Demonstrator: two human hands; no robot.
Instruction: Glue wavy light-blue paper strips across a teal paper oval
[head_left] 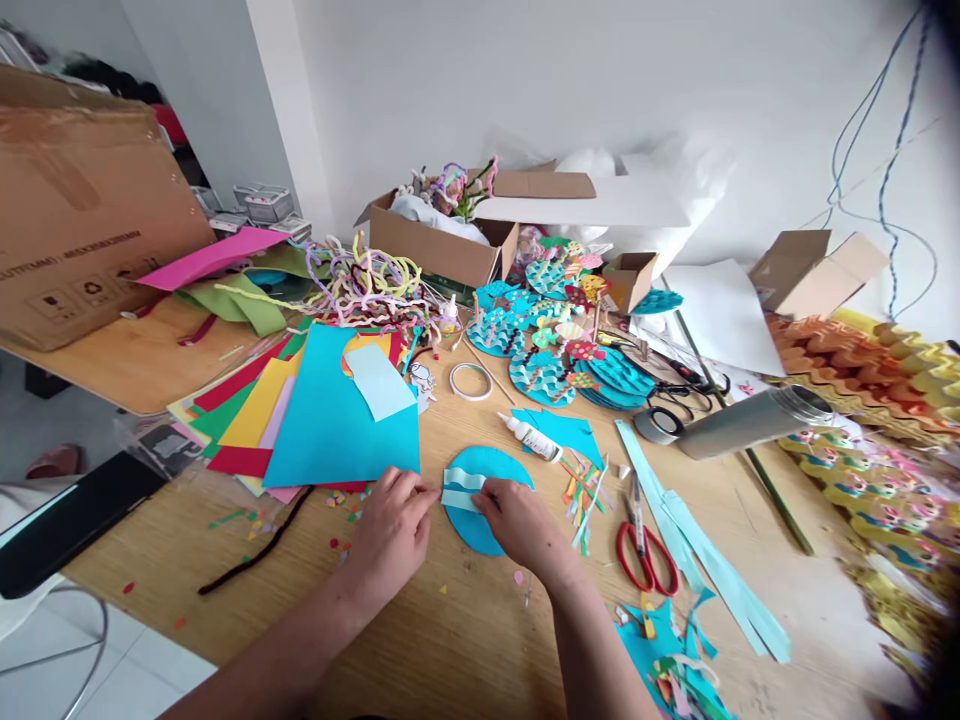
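Note:
A blue paper disc (487, 465) lies on the wooden table (465, 620) near its front. Across the disc lies a light-blue wavy paper strip (459, 483). My left hand (390, 530) rests at the disc's left edge, fingers curled and pinching the strip's left end. My right hand (525, 525) sits on the disc, its fingers pressed down on the strip's right part. A small white glue bottle (532, 438) lies just behind the disc.
Red-handled scissors (643, 550) and long light-blue strips (697, 540) lie to the right. A stack of coloured paper sheets (315, 410), pipe cleaners (367, 280), finished fish discs (555, 340), a tape ring (471, 381), a metal flask (750, 422) and cardboard boxes (442, 245) crowd the back.

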